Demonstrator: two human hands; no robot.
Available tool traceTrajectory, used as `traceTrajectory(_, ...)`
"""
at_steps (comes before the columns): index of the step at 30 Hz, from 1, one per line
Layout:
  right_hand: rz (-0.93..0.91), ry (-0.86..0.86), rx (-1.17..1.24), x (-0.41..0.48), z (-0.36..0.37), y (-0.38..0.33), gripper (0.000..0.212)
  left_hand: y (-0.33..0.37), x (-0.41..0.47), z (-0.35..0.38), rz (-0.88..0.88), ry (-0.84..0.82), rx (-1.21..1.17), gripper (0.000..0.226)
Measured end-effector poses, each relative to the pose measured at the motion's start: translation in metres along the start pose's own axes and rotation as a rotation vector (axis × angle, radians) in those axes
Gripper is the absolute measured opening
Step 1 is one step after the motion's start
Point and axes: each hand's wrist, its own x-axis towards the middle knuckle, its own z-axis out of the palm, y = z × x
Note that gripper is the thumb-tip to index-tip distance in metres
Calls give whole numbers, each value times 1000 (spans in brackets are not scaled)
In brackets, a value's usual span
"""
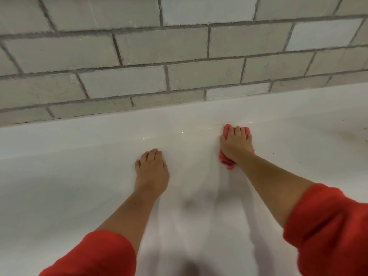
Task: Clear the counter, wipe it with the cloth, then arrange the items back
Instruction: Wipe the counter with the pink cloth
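A white glossy counter (79,176) fills the lower half of the view. My right hand (237,143) presses a pink cloth (226,160) flat onto the counter near its raised back lip, fingers spread over the cloth. The cloth shows beyond my fingertips and below my wrist. My left hand (152,170) rests on the bare counter to the left of the cloth, fingers lightly bent, holding nothing. Both forearms wear pushed-up red sleeves.
A grey brick wall (179,56) rises straight behind the counter's back lip (99,126). A few small dark specks (299,161) lie on the counter at the far right.
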Motion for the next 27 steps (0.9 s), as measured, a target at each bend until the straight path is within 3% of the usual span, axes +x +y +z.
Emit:
traceTrajectory(2, 108, 2, -10, 3, 1, -31, 62, -1, 0, 1, 3, 5, 3, 44)
traceTrajectory(4, 68, 1, -47, 2, 5, -57, 62, -1, 0, 3, 5, 10, 4, 44)
traceTrajectory(9, -426, 9, 23, -5, 8, -62, 47, -2, 1, 2, 4, 10, 2, 44)
traceTrajectory(16, -158, 130, -46, 23, -3, -1, 42, -4, 2, 2, 12, 6, -9, 45)
traceTrajectory(20, 96, 115, -28, 35, -12, 32, 42, -5, 2, 3, 13, 4, -12, 45)
traceTrajectory(27, 245, -20, -21, 22, -5, -13, 59, -2, 2, 3, 2, -1, -29, 44)
